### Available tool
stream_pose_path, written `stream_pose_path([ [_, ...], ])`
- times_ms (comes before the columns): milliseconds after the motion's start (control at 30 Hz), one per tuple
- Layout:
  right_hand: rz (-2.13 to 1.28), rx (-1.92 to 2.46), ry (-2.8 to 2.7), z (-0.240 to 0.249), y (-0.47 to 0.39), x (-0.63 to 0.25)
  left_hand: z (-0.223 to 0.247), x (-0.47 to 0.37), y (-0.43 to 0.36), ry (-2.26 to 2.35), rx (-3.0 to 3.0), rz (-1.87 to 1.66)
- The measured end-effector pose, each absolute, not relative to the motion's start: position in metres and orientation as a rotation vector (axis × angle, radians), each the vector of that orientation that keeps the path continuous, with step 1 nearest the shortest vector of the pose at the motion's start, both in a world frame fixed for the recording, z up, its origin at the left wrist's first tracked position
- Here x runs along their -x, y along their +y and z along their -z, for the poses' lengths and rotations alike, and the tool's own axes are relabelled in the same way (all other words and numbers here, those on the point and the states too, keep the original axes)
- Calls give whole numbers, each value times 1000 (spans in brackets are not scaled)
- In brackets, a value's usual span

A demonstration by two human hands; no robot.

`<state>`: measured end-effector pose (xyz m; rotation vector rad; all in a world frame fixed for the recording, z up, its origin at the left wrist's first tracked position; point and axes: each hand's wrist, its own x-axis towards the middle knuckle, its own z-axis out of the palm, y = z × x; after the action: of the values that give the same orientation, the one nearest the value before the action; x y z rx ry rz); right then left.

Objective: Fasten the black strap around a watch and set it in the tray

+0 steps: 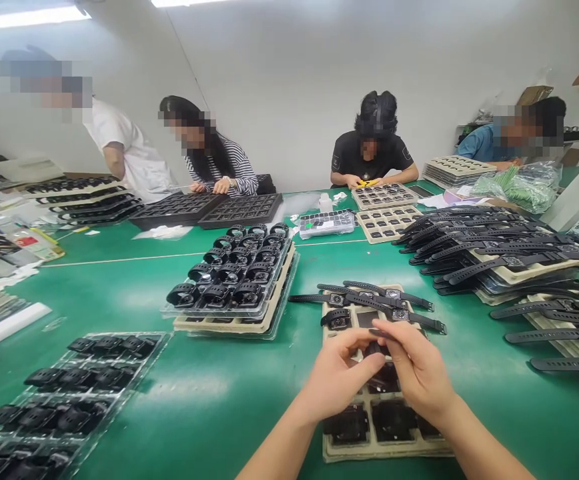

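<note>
— So where is the little black watch piece (375, 348)?
— Between both hands, over the tan tray (387, 448) at the near edge of the green table (229, 393).
— Who holds it?
— The left hand (337, 380) and right hand (417, 370) both pinch it. Its strap end (382, 333) points left, over the left hand.

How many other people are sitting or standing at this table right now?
4, all along the far side: one in white leaning at far left, one in stripes left of centre, one in black at centre, one in blue far right, partly hidden.
</note>
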<state>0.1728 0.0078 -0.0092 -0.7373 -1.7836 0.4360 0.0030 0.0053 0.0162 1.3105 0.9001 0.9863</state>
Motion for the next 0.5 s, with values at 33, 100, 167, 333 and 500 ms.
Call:
stream_pose_path([
  [33,-430,740,-1765,10,7,-173,-16,-4,5,902,-1288,-1005],
  [100,-420,750,-1724,12,5,-174,-14,-5,4,871,-1210,-1028],
  [167,-415,755,-1694,14,3,-175,-12,-7,2,815,-1135,-1028],
  [333,-335,826,-1573,13,0,-175,-10,-11,-2,761,-1132,-1118],
  [500,-294,827,-1579,9,-3,-172,-12,-11,-5,782,-1127,-1162],
])
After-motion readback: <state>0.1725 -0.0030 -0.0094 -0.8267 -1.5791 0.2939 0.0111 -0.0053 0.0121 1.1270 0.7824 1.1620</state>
